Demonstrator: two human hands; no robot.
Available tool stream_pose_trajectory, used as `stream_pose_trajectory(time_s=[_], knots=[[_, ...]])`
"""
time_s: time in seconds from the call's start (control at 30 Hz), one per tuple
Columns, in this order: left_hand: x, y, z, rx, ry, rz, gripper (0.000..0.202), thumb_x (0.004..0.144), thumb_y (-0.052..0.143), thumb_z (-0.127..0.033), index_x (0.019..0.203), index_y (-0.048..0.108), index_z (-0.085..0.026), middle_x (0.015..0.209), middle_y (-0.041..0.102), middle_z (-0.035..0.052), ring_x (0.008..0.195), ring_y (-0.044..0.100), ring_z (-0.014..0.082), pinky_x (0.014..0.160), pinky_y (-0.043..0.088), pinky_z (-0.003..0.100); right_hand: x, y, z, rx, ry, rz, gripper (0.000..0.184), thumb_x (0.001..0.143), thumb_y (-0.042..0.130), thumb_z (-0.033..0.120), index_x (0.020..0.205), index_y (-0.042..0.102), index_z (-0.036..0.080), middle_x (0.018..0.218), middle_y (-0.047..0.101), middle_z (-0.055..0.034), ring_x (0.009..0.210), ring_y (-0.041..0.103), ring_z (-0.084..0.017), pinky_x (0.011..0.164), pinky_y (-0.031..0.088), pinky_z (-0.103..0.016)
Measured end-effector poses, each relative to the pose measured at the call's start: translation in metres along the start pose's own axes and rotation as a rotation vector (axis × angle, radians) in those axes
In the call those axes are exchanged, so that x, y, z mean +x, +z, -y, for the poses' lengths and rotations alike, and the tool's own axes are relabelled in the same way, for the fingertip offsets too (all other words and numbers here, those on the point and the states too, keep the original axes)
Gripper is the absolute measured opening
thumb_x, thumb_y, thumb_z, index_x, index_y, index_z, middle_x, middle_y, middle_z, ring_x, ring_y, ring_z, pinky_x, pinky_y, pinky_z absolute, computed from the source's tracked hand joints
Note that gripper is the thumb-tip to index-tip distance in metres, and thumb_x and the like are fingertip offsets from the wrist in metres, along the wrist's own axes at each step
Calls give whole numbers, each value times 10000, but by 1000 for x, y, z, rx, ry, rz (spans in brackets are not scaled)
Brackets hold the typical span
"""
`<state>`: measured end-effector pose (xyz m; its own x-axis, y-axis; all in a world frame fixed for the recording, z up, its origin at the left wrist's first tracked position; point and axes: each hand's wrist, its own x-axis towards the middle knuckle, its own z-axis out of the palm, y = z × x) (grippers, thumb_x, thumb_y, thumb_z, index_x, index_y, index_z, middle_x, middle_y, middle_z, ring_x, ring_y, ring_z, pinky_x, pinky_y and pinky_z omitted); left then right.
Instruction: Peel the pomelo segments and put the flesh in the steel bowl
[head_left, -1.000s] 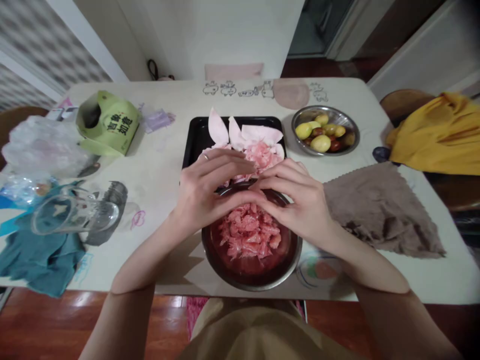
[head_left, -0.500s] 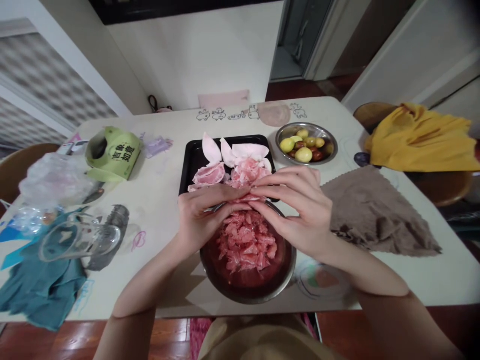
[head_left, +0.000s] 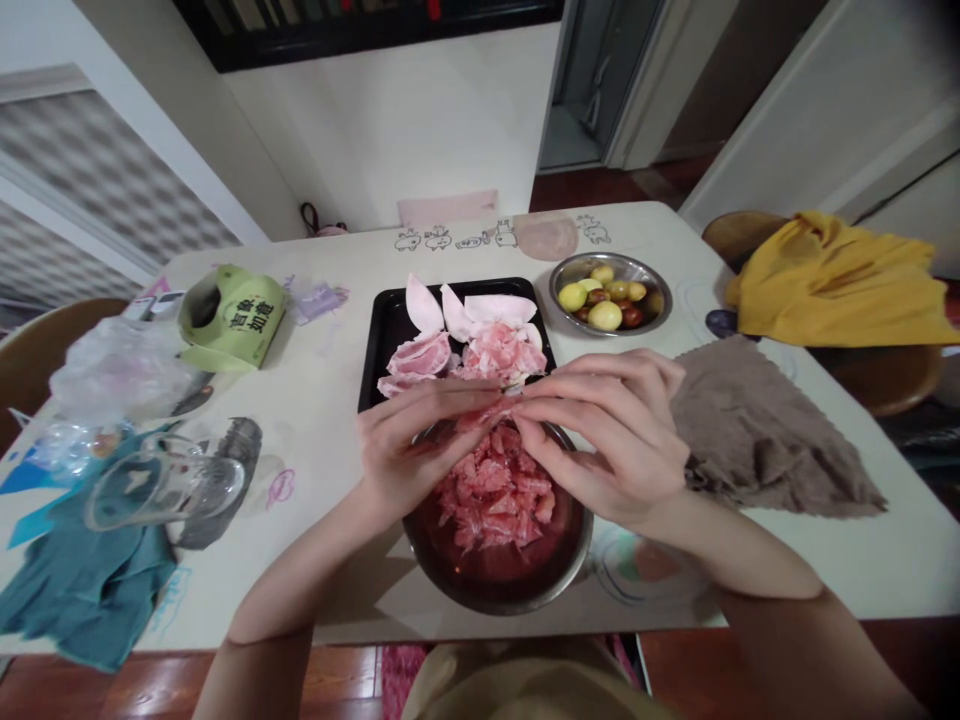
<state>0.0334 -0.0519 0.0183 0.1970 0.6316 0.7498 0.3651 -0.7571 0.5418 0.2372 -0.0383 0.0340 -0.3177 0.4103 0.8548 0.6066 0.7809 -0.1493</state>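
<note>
1. Head view: the left hand (head_left: 416,430) and the right hand (head_left: 615,430), fingertips nearly closed, together pinch one reddish fruit piece (head_left: 498,407) above the bowl's (head_left: 496,598) far side.
2. Much pulp (head_left: 499,490) is already in the bowl; rinds (head_left: 424,306) lie on the far tray (head_left: 385,335). How much is left, I cannot tell.

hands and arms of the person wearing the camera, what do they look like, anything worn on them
Both the left hand and the right hand are ungloved, with slender fingers. The forearms are uncovered, with no sleeves showing, and no watch or bracelet shows at the wrists. Below, a tan garment is partly visible.
</note>
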Motion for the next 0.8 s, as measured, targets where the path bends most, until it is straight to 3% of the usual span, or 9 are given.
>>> stream_pose_trajectory(time_s=[0.3, 0.8], knots=[[-6, 3, 1, 67, 117, -34, 390, 812, 792, -8, 1165, 742, -167, 1092, 804, 53, 959, 768, 145, 865, 652, 260, -4, 1, 2, 14, -10, 8, 114, 859, 768, 156, 904, 698, 233, 899, 794, 41, 889, 705, -171, 866, 430, -392], [-11, 0, -7, 210, 168, -55, 286, 846, 812, -138, 1124, 743, -140, 1025, 813, 60, 907, 771, 137, 816, 651, 230, -10, 4, 4, -55, -71, 3, 93, 953, 688, 262, 861, 694, 246, 858, 797, 47, 800, 713, -133, 783, 419, -346]])
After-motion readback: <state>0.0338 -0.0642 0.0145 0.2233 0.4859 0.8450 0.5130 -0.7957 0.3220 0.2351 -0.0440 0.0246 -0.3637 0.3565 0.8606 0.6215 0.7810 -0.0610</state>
